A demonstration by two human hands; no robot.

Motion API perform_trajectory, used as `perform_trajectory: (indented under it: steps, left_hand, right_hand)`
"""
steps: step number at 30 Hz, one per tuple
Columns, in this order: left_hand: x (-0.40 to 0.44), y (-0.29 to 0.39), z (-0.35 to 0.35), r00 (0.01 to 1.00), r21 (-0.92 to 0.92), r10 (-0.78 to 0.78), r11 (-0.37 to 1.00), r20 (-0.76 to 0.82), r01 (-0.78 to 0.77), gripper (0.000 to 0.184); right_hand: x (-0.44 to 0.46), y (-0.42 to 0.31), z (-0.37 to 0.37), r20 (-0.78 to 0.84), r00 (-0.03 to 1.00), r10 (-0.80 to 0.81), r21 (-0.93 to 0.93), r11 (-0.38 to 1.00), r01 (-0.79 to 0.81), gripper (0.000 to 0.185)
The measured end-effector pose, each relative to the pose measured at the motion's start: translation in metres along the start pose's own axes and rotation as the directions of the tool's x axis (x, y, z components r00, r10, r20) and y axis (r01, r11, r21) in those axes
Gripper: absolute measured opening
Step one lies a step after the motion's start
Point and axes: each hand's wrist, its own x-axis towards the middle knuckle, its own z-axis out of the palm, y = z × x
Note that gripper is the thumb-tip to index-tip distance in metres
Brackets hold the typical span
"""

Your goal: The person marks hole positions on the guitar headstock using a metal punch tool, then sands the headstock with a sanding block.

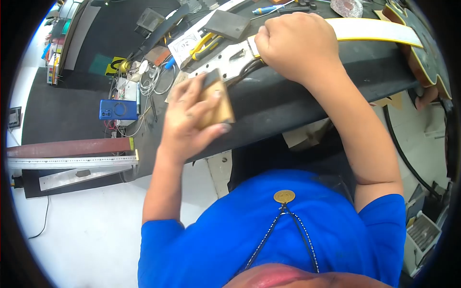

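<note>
My left hand (pixel 185 113) is closed around a tan block (pixel 216 108) with dark ends, possibly a sanding block. The block is beside the white headstock (pixel 230 60) of a guitar; I cannot tell whether they touch. My right hand (pixel 300 45) is a fist over the guitar neck (pixel 374 31), which has a white face and yellow edges. The part of the neck under the fist is hidden. At the far right, the neck meets the guitar body (pixel 417 38), only partly in view.
Yellow-handled pliers (pixel 205 46), a grey block (pixel 227 25) and a marked paper (pixel 185 48) are behind the headstock. Tangled cables (pixel 153 81) and a blue phone (pixel 118 110) are left. A long ruler (pixel 72 162) is at the bench's front left. A blue screwdriver (pixel 265 9) is behind.
</note>
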Motion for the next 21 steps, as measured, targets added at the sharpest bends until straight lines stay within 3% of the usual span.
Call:
perform_trajectory:
  steps: [3,7,11,15,18,19,21]
  left_hand:
    - [-0.005,-0.037,-0.003,0.994,0.044,-0.107,0.993,0.017,0.106,0.063]
    - [0.016,0.017,0.002,1.0,-0.007,0.029,1.0,0.0,-0.029,0.061]
    - [-0.014,-0.045,-0.002,0.993,0.023,-0.117,0.993,0.009,0.117,0.061]
    - [0.02,0.021,0.007,1.0,-0.024,0.018,1.0,-0.019,-0.019,0.062]
    - [-0.014,-0.024,-0.007,0.997,0.001,-0.072,0.997,0.023,0.072,0.061]
    - [-0.004,-0.033,-0.003,0.997,-0.058,-0.077,0.996,-0.032,0.075,0.059]
    - [0.017,-0.01,0.005,0.998,-0.003,-0.062,0.998,-0.025,0.062,0.058]
  right_hand:
    - [-0.001,0.0,0.004,-0.031,1.0,-0.008,0.004,1.0,0.008,0.04]
    - [0.003,-0.002,0.0,-0.056,0.998,-0.021,0.014,1.0,0.022,0.04]
    - [0.002,0.0,0.003,-0.046,0.999,-0.02,-0.061,0.998,0.017,0.04]
    - [0.003,-0.003,-0.001,0.021,1.0,0.011,0.004,1.0,-0.011,0.04]
    - [0.003,-0.002,-0.003,0.055,0.998,0.032,-0.004,0.999,-0.032,0.04]
    - [0.002,-0.001,-0.002,0.024,0.999,0.024,-0.015,1.0,-0.023,0.04]
    - [0.003,-0.002,0.003,-0.031,0.999,-0.013,-0.022,1.0,0.013,0.04]
